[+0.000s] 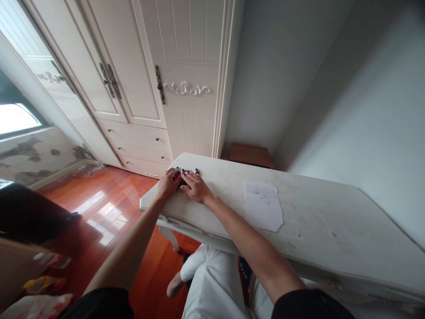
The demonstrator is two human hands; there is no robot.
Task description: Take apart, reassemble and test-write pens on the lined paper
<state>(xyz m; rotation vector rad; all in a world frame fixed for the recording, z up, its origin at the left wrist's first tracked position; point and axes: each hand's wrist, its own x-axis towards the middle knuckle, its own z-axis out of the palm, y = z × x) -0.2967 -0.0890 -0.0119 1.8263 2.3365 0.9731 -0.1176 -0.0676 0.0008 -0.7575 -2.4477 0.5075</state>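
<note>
Both my left hand [168, 182] and right hand [197, 188] are resting over small dark pieces [182, 182] (gripped or not, can't tell), and I'm guessing light, rigid, best pinched by edges.

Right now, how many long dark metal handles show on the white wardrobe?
4: leftmost handle, left middle handle, right middle handle beside it, rightmost handle; others may lie off-frame.
</note>
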